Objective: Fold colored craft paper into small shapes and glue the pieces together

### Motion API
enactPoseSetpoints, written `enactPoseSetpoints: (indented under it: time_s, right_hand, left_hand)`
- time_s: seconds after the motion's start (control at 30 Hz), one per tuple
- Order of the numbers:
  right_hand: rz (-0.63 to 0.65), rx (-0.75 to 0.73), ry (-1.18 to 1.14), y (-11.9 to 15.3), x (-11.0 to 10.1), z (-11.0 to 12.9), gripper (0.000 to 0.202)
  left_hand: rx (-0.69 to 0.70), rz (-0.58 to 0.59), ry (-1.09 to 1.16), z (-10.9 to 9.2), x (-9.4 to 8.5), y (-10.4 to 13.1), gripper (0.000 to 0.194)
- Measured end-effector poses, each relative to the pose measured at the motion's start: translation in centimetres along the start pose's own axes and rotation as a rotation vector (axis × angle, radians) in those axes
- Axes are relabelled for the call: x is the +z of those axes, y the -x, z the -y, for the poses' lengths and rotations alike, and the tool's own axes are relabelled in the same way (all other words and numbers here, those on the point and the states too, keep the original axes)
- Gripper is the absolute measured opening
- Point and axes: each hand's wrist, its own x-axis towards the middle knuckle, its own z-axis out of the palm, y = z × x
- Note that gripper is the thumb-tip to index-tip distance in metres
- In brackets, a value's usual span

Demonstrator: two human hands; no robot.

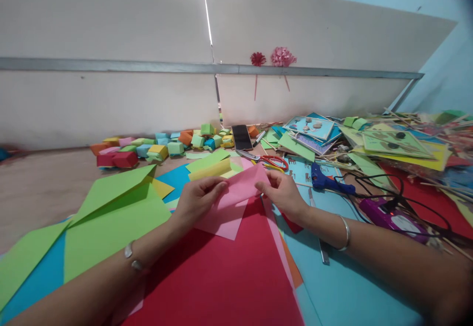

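A sheet of pink paper [242, 186] is held up between both hands, with a fold running across it. My left hand [197, 198] pinches its left end between thumb and fingers. At the right end, my right hand [284, 194] grips the paper the same way. The lower part of the pink paper hangs over a large red sheet [221, 276]. Just beyond my right hand lie scissors with red handles [273, 162]. A green folded sheet [121, 207] spreads out to the left of my left hand.
Many small folded paper cubes [158, 151] line the back left. A phone [242, 137] lies behind the hands. On the right are a blue glue gun [328, 180], a purple power strip [393, 220] with black cables, and a metal cutter [323, 252] on light-blue paper [347, 276].
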Motion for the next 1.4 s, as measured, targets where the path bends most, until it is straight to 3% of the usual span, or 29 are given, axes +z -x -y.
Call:
enactPoseSetpoints:
  time_s: [0.23, 0.47, 0.7, 1.07, 1.3, 1.4]
  right_hand:
    - [-0.012, -0.018, 0.147, -0.4, -0.3, -0.8, 0.018]
    - [-0.162, -0.26, 0.325, -0.3, -0.4, -0.7, 0.02]
    - [-0.164, -0.224, 0.309, -0.2, -0.3, -0.2, 0.02]
    - [-0.145, -0.205, 0.28, -0.3, -0.3, -0.5, 0.016]
    - [-0.048, -0.152, 0.38, -0.4, -0.3, -0.5, 0.017]
    - [-0.004, -0.147, 0.426, -0.3, -0.2, -0.5, 0.015]
  left_hand:
    - [0.054, -0.035, 0.014, 0.5, -0.1, -0.3, 0.025]
    - [0.089, 0.075, 0.038, -0.3, 0.0, -0.1, 0.019]
    - [0.054, 0.133, 0.078, -0.8, -0.2, -0.1, 0.022]
    - [-0.165, 0.182, 0.159, -0.4, -0.6, -0.4, 0.03]
    - [-0.371, 0.444, 0.147, -0.4, -1.8, -0.9, 0.029]
    - [-0.393, 0.473, 0.114, -0.7, -2.4, -1.0, 0.019]
